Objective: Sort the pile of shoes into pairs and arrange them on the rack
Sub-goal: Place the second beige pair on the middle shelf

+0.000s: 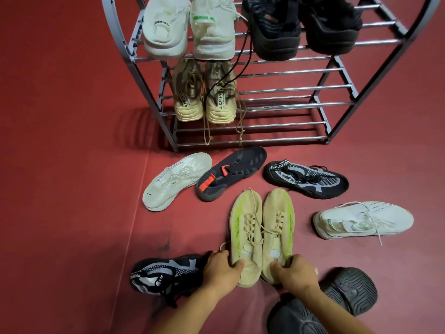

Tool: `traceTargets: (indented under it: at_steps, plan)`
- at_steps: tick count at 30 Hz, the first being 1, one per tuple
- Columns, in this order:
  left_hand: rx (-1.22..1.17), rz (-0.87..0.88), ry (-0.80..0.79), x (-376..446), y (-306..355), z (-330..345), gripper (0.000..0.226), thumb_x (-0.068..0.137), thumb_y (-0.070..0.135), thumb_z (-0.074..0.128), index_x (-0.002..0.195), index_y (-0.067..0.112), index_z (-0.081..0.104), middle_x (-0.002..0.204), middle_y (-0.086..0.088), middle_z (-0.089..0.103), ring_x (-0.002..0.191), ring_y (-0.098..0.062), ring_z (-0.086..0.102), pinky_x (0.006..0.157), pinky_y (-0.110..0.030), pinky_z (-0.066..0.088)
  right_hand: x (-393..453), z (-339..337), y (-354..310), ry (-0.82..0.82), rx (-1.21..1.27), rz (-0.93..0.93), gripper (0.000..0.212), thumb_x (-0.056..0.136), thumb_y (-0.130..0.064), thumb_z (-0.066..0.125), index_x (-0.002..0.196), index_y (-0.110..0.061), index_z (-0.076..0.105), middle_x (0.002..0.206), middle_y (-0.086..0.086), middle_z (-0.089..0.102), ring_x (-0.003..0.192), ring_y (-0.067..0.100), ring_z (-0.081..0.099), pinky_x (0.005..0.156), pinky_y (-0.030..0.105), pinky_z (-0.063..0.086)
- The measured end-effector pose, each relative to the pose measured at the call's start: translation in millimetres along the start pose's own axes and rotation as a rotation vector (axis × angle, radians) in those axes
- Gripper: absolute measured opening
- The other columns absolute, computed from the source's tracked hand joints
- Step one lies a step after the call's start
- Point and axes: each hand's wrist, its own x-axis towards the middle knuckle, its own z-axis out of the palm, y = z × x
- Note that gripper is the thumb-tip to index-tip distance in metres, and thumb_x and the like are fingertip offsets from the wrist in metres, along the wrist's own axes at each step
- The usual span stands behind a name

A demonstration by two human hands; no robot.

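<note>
Two beige shoes with lime-green stripes lie side by side on the red floor, toes toward the rack. My left hand (pixel 222 270) grips the heel of the left beige shoe (pixel 245 227). My right hand (pixel 295 273) grips the heel of the right beige shoe (pixel 278 225). The metal shoe rack (pixel 289 89) stands ahead. Its top shelf holds a white pair (pixel 187 27) and a black pair (pixel 301 25); a tan pair (pixel 204 97) sits one shelf lower.
Loose on the floor: a white shoe (pixel 175 180), a black shoe with orange tab (pixel 231 175), a black-grey patterned shoe (pixel 305 179), another white shoe (pixel 363 219), a second patterned shoe (pixel 166 273) beside my left hand, and a dark shoe sole-up (pixel 337 295) at bottom right.
</note>
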Motion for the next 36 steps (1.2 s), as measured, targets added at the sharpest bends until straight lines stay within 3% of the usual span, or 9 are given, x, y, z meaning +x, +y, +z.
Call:
traceTargets:
  at_steps: [4,9,15,20,25,27,30,33,36]
  plan:
    - [0.057,0.0,0.026,-3.9,-2.3,4.6,0.033,0.089,0.046,0.058,0.102,0.017,0.067,0.113,-0.002,0.066,0.108,-0.022,0.06,0.092,-0.032,0.047,-0.4,5.4,2.1,0.061,0.047,-0.011,0.036,0.079,-0.041,0.072,0.081,-0.013,0.05,0.086,0.007,0.064,0.078,0.026,0.055,0.069,0.032,0.042]
    - [-0.051,-0.021,-0.008,-7.3,-10.6,2.2,0.03,0.087,0.046,0.062,0.106,0.024,0.069,0.112,0.004,0.066,0.101,-0.016,0.063,0.091,-0.031,0.053,-6.6,3.8,0.7,0.054,0.1,-0.024,0.036,0.075,-0.034,0.075,0.09,-0.01,0.054,0.091,0.011,0.067,0.088,0.031,0.062,0.072,0.035,0.045]
    - [-0.056,-0.008,-0.044,-9.1,-22.2,0.1,0.042,0.085,0.051,0.065,0.11,0.017,0.063,0.107,0.004,0.059,0.102,-0.016,0.062,0.088,-0.027,0.049,-19.9,-11.0,-1.8,-0.031,0.159,0.021,0.038,0.069,-0.045,0.077,0.091,-0.018,0.061,0.083,-0.001,0.067,0.083,0.022,0.058,0.074,0.029,0.044]
    - [0.017,-0.02,-0.07,-9.5,-14.1,-2.7,0.049,0.081,0.055,0.063,0.112,0.018,0.063,0.114,0.001,0.06,0.107,-0.017,0.06,0.093,-0.027,0.048,-23.2,-18.7,0.2,-0.077,0.154,0.039,0.046,0.066,-0.049,0.078,0.095,-0.017,0.064,0.088,-0.001,0.068,0.088,0.02,0.061,0.077,0.027,0.046]
    - [-0.147,-0.032,-0.028,-14.5,-8.7,-6.0,0.032,0.08,0.05,0.071,0.076,0.025,0.053,0.084,0.009,0.06,0.071,-0.004,0.055,0.059,-0.015,0.043,-22.5,-19.7,4.2,-0.068,0.19,0.052,0.039,0.065,-0.048,0.079,0.085,-0.021,0.06,0.079,-0.006,0.066,0.09,0.022,0.063,0.084,0.034,0.051]
    - [-0.25,-0.001,-0.036,-15.8,-10.0,-6.7,0.031,0.077,0.053,0.069,0.08,0.024,0.059,0.087,0.007,0.064,0.074,-0.004,0.058,0.069,-0.021,0.053,-22.3,-20.9,6.5,-0.07,0.214,0.064,0.036,0.066,-0.045,0.08,0.083,-0.02,0.061,0.079,-0.003,0.067,0.09,0.023,0.064,0.086,0.036,0.052]
    - [-0.369,0.058,-0.069,-12.3,-6.6,-13.3,0.043,0.07,0.061,0.063,0.096,0.027,0.071,0.101,0.01,0.074,0.091,-0.005,0.07,0.089,-0.035,0.058,-24.3,-31.5,6.7,-0.052,0.263,0.064,0.033,0.069,-0.038,0.082,0.083,-0.015,0.062,0.079,0.001,0.07,0.081,0.021,0.065,0.074,0.034,0.05]
    - [-0.487,0.117,-0.082,-9.4,13.3,-28.6,0.046,0.073,0.06,0.066,0.108,0.03,0.071,0.108,0.01,0.076,0.1,-0.008,0.072,0.094,-0.04,0.058,-23.9,-46.6,11.6,-0.002,0.32,0.033,0.03,0.069,-0.031,0.084,0.083,-0.015,0.063,0.077,0.001,0.072,0.076,0.019,0.067,0.068,0.033,0.049]
    - [-0.57,0.212,-0.044,-2.9,54.5,-49.1,0.042,0.074,0.059,0.068,0.106,0.032,0.071,0.113,-0.006,0.071,0.098,-0.02,0.072,0.092,-0.047,0.058,-27.1,-61.4,17.3,0.008,0.305,0.002,0.029,0.07,-0.03,0.084,0.085,-0.017,0.063,0.081,-0.001,0.071,0.078,0.017,0.065,0.066,0.032,0.045]
